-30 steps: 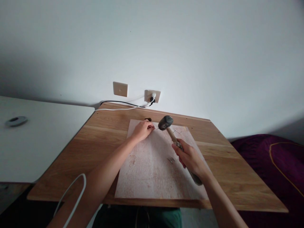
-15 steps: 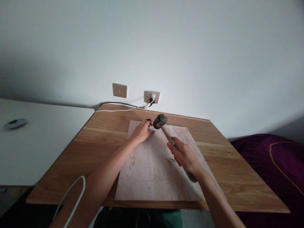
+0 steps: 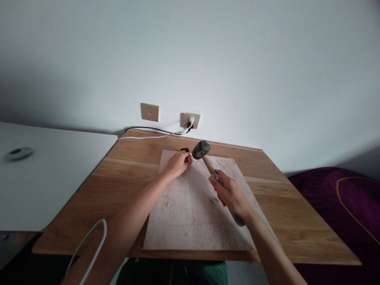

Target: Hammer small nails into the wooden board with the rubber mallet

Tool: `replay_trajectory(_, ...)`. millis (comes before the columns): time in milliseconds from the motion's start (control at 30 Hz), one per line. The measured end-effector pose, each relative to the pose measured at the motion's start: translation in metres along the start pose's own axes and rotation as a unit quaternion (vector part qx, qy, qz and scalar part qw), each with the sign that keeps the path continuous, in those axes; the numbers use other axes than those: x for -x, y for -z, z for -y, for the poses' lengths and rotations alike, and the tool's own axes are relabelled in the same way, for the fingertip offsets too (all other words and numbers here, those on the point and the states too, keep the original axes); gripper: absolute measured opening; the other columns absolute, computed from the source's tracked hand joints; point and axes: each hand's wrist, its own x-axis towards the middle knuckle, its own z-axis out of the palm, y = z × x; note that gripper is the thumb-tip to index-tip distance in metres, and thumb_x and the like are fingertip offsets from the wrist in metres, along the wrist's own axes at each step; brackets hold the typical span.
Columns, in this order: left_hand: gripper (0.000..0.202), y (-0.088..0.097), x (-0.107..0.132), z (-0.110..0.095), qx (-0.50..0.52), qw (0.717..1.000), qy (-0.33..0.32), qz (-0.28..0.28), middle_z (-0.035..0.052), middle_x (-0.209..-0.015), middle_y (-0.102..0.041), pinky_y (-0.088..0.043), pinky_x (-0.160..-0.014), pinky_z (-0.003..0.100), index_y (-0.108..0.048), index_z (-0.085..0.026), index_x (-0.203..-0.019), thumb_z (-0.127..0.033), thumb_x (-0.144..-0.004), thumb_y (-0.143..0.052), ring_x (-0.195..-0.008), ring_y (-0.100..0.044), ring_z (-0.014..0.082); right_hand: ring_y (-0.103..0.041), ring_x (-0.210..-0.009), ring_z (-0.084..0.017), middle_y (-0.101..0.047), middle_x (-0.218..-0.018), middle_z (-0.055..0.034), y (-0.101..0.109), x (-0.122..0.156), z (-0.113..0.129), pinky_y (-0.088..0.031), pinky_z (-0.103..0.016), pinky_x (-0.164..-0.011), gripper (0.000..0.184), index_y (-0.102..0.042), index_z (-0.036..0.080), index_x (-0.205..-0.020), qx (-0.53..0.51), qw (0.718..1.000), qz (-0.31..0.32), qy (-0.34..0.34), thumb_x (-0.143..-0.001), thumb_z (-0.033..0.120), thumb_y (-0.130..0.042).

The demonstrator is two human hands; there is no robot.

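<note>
A pale plywood board (image 3: 190, 213) lies on a brown wooden table (image 3: 124, 170). My right hand (image 3: 230, 194) is closed round the wooden handle of a hammer (image 3: 204, 156), whose dark head hangs just above the board's far edge. My left hand (image 3: 178, 164) rests at the board's far left part with its fingers pinched together right beside the hammer head. What the fingertips pinch is too small to make out.
A white desk (image 3: 53, 174) with a round grommet (image 3: 18, 153) adjoins the table on the left. Wall sockets (image 3: 190, 120) with black and white cables sit behind the table. A white cable (image 3: 89, 245) loops near my left forearm. A purple cushion (image 3: 341, 206) lies at the right.
The hammer head swung left and down to my left fingertips, then lifted slightly. My right hand moved a little left and forward. The left hand stayed in place.
</note>
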Motion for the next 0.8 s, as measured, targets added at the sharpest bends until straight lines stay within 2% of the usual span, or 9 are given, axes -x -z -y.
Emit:
replay_trajectory(133,0.035,-0.001,0.002,-0.001,-0.014,1.000,0.026,-0.010,0.0052,-0.107,-0.069,-0.049,-0.071,0.028,-0.068,-0.021,-0.107,-0.031,-0.077,-0.084,-0.083,-0.067,0.0194,-0.052,-0.040,-0.014,-0.053,-0.056,0.0055,-0.003,-0.006,0.000,-0.036,-0.025,-0.041,0.031,-0.057,0.020,-0.110,0.007,1.000,-0.004,0.010,-0.099,0.045,-0.042)
replay_trajectory(200,0.040,-0.001,0.002,-0.001,-0.016,0.999,0.032,-0.020,0.0065,-0.111,-0.067,-0.050,-0.071,0.029,-0.068,-0.020,-0.109,-0.033,-0.075,-0.086,-0.084,-0.067,0.0202,-0.052,-0.040,-0.014,-0.053,-0.056,0.0051,-0.004,-0.008,-0.001,-0.035,-0.025,-0.041,0.027,-0.057,0.021,-0.105,0.018,1.000,0.017,0.004,-0.099,0.043,-0.043)
replay_trajectory(267,0.034,0.000,0.002,-0.002,-0.011,0.999,0.028,-0.022,0.0065,-0.109,-0.067,-0.049,-0.070,0.028,-0.069,-0.019,-0.105,-0.031,-0.077,-0.083,-0.083,-0.066,0.0197,-0.051,-0.039,-0.014,-0.053,-0.054,0.0054,-0.005,-0.007,-0.003,-0.035,-0.024,-0.041,0.025,-0.057,0.021,-0.101,0.023,0.999,0.030,-0.004,-0.099,0.042,-0.043)
replay_trajectory(400,0.012,0.001,0.000,-0.001,0.000,1.000,0.003,-0.003,0.0035,-0.090,-0.069,-0.047,-0.069,0.027,-0.072,-0.019,-0.089,-0.029,-0.085,-0.076,-0.077,-0.065,0.0175,-0.050,-0.039,-0.013,-0.051,-0.056,0.0064,-0.004,-0.001,-0.006,-0.035,-0.023,-0.038,0.029,-0.056,0.021,-0.106,-0.011,1.000,-0.001,-0.015,-0.098,0.046,-0.043)
replay_trajectory(600,0.009,0.002,0.000,-0.003,-0.010,1.000,0.000,-0.002,0.0023,-0.083,-0.071,-0.044,-0.067,0.026,-0.074,-0.019,-0.084,-0.028,-0.087,-0.074,-0.074,-0.064,0.0165,-0.049,-0.038,-0.012,-0.049,-0.055,0.0074,-0.003,0.001,-0.008,-0.036,-0.022,-0.036,0.029,-0.055,0.021,-0.103,-0.030,0.999,-0.009,-0.034,-0.097,0.048,-0.044)
replay_trajectory(800,0.006,0.002,0.000,-0.006,-0.032,0.999,0.003,0.005,0.0030,-0.083,-0.073,-0.044,-0.066,0.026,-0.076,-0.020,-0.085,-0.024,-0.088,-0.073,-0.076,-0.066,0.0180,-0.049,-0.037,-0.013,-0.049,-0.050,0.0079,-0.005,-0.001,-0.011,-0.036,-0.022,-0.037,0.031,-0.056,0.020,-0.109,-0.017,0.999,-0.003,-0.032,-0.098,0.045,-0.044)
